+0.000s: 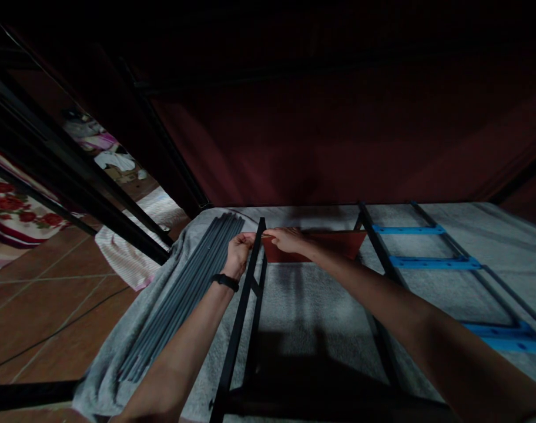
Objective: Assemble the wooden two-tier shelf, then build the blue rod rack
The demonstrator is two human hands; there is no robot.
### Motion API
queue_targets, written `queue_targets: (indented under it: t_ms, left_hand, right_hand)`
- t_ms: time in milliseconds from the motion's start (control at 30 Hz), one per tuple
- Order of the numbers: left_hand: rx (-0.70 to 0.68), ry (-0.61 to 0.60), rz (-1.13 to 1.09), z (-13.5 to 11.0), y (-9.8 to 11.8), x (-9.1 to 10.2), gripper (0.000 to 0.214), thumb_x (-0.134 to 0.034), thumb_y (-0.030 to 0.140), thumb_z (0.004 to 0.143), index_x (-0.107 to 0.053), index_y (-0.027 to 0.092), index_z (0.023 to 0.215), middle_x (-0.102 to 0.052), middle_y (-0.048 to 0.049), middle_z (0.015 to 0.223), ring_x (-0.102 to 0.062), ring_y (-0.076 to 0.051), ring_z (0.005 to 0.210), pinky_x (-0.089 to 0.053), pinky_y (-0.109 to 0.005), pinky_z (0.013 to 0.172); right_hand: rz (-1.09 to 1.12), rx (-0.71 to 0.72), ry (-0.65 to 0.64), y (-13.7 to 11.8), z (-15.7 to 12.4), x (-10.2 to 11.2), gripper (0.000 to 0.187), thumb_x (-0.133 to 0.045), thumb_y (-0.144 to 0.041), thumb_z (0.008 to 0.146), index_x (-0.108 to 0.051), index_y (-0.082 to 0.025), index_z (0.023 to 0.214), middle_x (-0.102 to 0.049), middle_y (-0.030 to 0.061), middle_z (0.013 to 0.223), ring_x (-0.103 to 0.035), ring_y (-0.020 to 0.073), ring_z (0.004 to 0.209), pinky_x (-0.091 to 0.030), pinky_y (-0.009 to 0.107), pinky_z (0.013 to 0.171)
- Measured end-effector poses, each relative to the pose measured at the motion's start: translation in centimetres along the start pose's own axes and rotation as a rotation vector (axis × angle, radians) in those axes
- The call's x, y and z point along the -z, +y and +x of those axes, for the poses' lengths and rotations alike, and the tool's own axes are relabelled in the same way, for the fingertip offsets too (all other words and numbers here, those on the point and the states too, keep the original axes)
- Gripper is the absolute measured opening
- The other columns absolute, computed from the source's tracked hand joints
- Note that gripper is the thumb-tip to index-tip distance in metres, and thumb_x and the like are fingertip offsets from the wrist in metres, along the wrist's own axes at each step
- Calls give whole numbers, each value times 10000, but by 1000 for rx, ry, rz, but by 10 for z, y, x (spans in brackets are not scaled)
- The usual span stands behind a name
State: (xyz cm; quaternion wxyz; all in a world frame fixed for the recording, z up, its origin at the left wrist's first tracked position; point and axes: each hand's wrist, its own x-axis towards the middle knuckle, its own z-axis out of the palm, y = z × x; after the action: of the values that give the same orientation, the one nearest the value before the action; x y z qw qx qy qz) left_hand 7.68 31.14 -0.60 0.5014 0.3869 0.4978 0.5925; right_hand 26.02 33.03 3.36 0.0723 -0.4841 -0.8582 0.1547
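Note:
My left hand (pixel 238 252), with a black band on the wrist, is closed at the top of a black metal frame upright (pixel 244 311). My right hand (pixel 286 238) reaches in from the right and pinches at the same spot, beside the edge of a red panel (pixel 334 244) that spans between two black uprights. What the fingers hold is too small to make out in the dim light. The frame lies over a grey blanket (pixel 312 305).
A bundle of grey rods (pixel 186 294) lies on the blanket to the left of my left arm. Blue cross-pieces (pixel 431 262) join black rails at the right. A dark red wall rises behind. Tiled floor, a white cloth (pixel 122 252) and a floral fabric (pixel 12 214) are at the left.

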Motion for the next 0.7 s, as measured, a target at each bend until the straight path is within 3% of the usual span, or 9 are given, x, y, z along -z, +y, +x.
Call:
queue_targets:
  t_ms: [133,233,333,533,700]
  left_hand:
    - [14,-18,-70,-4,3,1,436,-886,279,544,-697,145,913,-715,-39,818,-643,-140,714,-489,-246,672]
    - [79,11,-59,-6,3,-1,381,-873,389,595,-673,142,804,-660,-12,688,-585,-118,587,-447,-230,571]
    - [89,12,-29,-4,2,-5,361,-874,388,594,-638,137,702,-604,7,588,-507,-93,494,-397,-223,508]
    - [88,18,-31,-3,-1,-4,356,-860,387,595,-650,140,743,-632,-7,625,-549,-112,527,-428,-234,530]
    - [75,10,11,-2,-2,-2,327,-864,353,599,-632,134,672,-593,4,570,-478,-86,481,-364,-212,483]
  right_hand:
    - [2,18,15,1,1,-2,523,-452,-236,947,-494,-377,1449,-627,-6,1405,-588,227,1273,-462,374,1002]
    - [8,21,33,2,1,-3,500,-451,-245,947,-519,-358,1430,-638,4,1391,-596,232,1264,-463,379,1001]
    - [12,18,29,3,0,-3,499,-452,-247,950,-516,-361,1432,-635,3,1396,-596,232,1263,-465,381,1000]
    - [-6,19,25,2,0,-2,493,-457,-248,953,-521,-367,1427,-638,2,1389,-601,233,1250,-462,379,1001]
    - [-14,25,20,1,-1,-1,486,-452,-246,954,-525,-365,1419,-645,6,1377,-607,237,1238,-467,383,988]
